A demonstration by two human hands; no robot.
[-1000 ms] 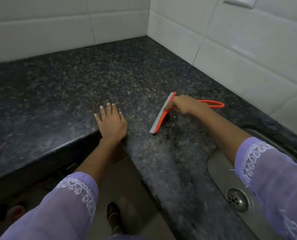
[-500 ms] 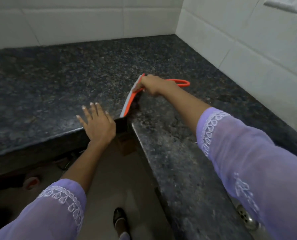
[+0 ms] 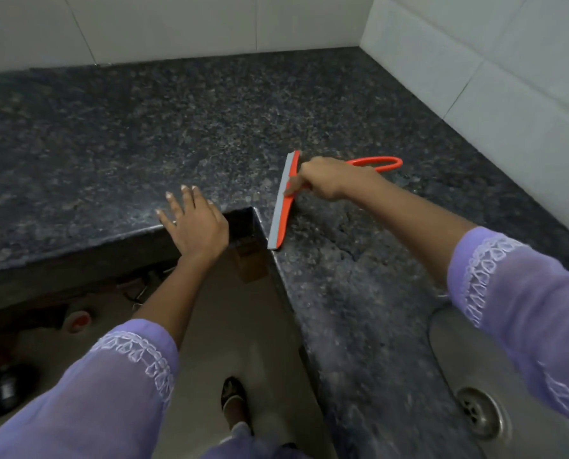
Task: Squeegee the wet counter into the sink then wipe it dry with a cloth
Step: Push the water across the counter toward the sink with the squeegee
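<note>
1 hand (image 3: 326,180) grips unlabelled squeegee (image 3: 281,207).

Right hand (image 3: 326,178) grips the orange squeegee (image 3: 284,207) where handle meets blade; blade lies on the dark speckled surface (image 3: 177,127), its near end at the inner corner edge. Left hand (image 3: 193,220) rests flat, fingers spread, on the surface edge just left of that corner. Steel sink (image 3: 455,352) with drain (image 3: 480,412) at lower right; white tiled wall (image 3: 475,61) behind.
</note>
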